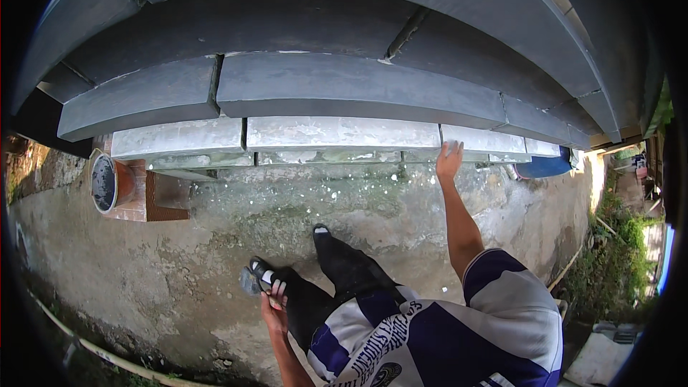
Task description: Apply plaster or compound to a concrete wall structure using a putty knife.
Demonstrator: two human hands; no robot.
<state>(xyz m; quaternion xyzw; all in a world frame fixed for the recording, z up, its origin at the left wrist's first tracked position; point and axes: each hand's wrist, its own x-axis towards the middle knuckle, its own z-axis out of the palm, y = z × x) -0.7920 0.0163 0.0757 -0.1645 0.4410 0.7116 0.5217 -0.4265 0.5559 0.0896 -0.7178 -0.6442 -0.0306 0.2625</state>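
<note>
My left hand [275, 306] is low at centre-left, beside my dark trouser leg. Its fingers are wrapped round a paintbrush, whose broad grey head [249, 282] points toward the far left, next to my sandal. My right hand [449, 160] reaches forward with the fingers outstretched. The fingertips rest on the edge of a worn, whitish ledge [344, 133], near a joint between two blocks. Smooth grey ledges [358, 87] rise above it in tiers, with dark gaps at their joints. The brush handle is mostly hidden by my fingers.
A bucket [104, 183] with dark grey contents stands at the left beside a reddish tiled block [154, 204]. A blue container [541, 166] sits under the ledge at right. White flakes dot the concrete floor [215, 244]. A pipe [107, 355] runs along the lower left; plants [616, 251] grow at right.
</note>
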